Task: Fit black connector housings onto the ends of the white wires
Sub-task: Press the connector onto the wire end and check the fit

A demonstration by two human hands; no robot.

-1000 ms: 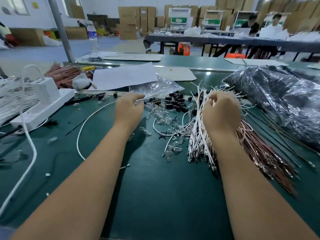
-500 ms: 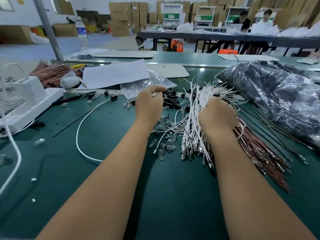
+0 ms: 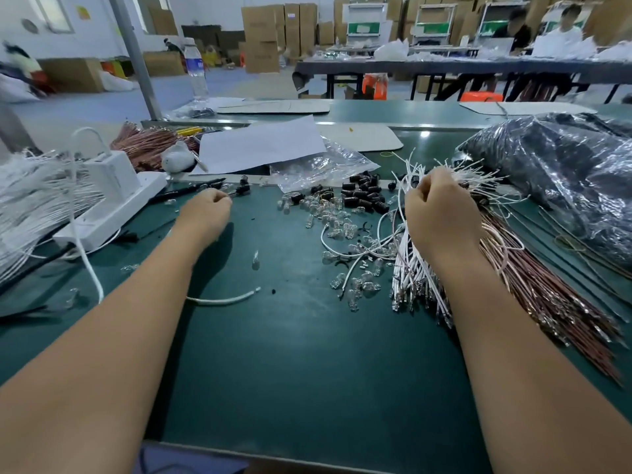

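Gripping thin white wires (image 3: 408,268), right hand (image 3: 439,213) curls; left hand (image 3: 205,213) seemingly pinches a wire.

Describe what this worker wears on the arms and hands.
Nothing shows on either: the left hand and right hand are bare, with no gloves, rings, watch or wristband in view. Both forearms are uncovered up to the picture's edge, so any sleeves end out of view.

Right hand (image 3: 441,213) grips white wires (image 3: 410,268) (left hand (image 3: 205,213) curled) near black housings (image 3: 366,195).
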